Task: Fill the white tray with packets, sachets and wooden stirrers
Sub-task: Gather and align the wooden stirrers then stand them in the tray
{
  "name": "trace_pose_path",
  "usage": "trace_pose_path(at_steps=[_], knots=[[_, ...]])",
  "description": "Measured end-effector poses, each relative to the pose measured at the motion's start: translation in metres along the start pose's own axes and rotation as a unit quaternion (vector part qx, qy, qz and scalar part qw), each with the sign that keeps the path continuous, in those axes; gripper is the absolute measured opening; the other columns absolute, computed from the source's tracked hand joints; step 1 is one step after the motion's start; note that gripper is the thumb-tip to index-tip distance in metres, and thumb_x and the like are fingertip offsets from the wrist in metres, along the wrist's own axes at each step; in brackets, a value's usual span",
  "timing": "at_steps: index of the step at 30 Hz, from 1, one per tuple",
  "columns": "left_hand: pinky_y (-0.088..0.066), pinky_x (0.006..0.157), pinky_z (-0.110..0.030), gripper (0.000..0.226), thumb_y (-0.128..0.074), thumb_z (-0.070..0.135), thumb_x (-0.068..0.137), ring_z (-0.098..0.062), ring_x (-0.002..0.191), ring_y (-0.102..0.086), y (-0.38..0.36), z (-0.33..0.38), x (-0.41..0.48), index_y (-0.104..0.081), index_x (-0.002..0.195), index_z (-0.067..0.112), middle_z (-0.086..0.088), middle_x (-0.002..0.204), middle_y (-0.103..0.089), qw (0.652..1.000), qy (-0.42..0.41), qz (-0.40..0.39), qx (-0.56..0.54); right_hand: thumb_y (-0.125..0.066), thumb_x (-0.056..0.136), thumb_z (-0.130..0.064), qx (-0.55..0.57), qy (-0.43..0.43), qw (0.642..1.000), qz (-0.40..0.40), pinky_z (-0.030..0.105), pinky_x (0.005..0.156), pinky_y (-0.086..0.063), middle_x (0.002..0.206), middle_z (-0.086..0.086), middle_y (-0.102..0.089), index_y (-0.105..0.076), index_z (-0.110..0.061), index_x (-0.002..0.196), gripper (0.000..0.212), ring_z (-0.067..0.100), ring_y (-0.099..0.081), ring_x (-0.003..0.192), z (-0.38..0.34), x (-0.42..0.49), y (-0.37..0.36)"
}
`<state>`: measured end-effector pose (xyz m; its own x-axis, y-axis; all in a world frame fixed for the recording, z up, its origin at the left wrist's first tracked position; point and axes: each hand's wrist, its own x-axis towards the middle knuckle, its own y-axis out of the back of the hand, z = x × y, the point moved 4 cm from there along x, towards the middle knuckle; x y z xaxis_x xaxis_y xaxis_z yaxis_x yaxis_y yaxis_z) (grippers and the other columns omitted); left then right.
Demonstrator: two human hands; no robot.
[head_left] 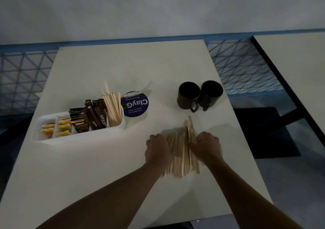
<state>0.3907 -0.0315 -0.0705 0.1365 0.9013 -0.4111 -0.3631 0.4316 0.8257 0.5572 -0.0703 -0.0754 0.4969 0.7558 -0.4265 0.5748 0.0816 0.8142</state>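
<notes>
Table: pale top, carries everything.

White tray: up and to the left of your hands, well apart. Yellow sachets, brown packets and a standing bunch of stirrers already sit in it, so judged partly filled.

Two mugs: beyond your right hand, apart from it.

Loose stirrers: fanned flat between both hands.

Left hand and right hand: fingers curled down onto the fan's two sides, pressing inward. Likely reason: squaring the fan into one bundle you can lift across.
</notes>
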Motion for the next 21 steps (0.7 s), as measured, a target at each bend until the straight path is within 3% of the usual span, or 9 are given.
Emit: trace_pose_path(at_steps=[6,12,16,21], knots=[[-0.05,0.086,-0.028,0.037,-0.061,0.026,0.093,-0.02,0.104,-0.059,-0.002,0.006,0.0,-0.052,0.123,0.008,-0.009,0.119,-0.058,1.0,0.005,-0.009,0.014,-0.066,0.088,-0.031,0.029,0.001,1.0,-0.004,0.02,0.042,-0.038,0.056,-0.001,-0.057,-0.059,-0.013,0.063,0.032,0.011,-0.055,0.044,-0.004,0.001,-0.006],[-0.052,0.079,-0.027,0.023,-0.05,0.021,0.098,-0.021,0.097,-0.065,-0.003,0.011,0.0,-0.059,0.115,0.008,-0.007,0.107,-0.066,1.0,0.001,-0.011,-0.002,-0.059,0.094,-0.024,0.039,-0.003,0.999,-0.025,0.019,0.041,-0.039,0.061,0.001,-0.058,-0.06,-0.011,0.068,0.028,0.01,-0.055,0.046,-0.009,0.004,-0.008],[-0.052,0.078,-0.027,0.021,-0.05,0.019,0.099,-0.022,0.097,-0.065,-0.001,0.013,0.0,-0.06,0.112,0.006,-0.007,0.106,-0.066,1.0,0.0,-0.008,-0.003,-0.056,0.094,-0.025,0.065,-0.014,0.998,-0.01,0.035,0.05,-0.056,0.064,0.006,-0.061,-0.061,-0.008,0.068,0.031,0.019,-0.06,0.052,-0.007,0.006,-0.006],[-0.051,0.072,-0.024,0.015,-0.056,0.016,0.094,-0.022,0.091,-0.066,-0.002,0.009,0.003,-0.063,0.103,0.006,-0.007,0.1,-0.067,0.999,0.006,-0.029,-0.022,-0.056,0.092,-0.017,0.072,-0.004,0.997,-0.022,0.03,0.052,-0.054,0.063,0.004,-0.059,-0.062,-0.007,0.069,0.026,0.018,-0.059,0.053,-0.008,0.003,-0.003]])
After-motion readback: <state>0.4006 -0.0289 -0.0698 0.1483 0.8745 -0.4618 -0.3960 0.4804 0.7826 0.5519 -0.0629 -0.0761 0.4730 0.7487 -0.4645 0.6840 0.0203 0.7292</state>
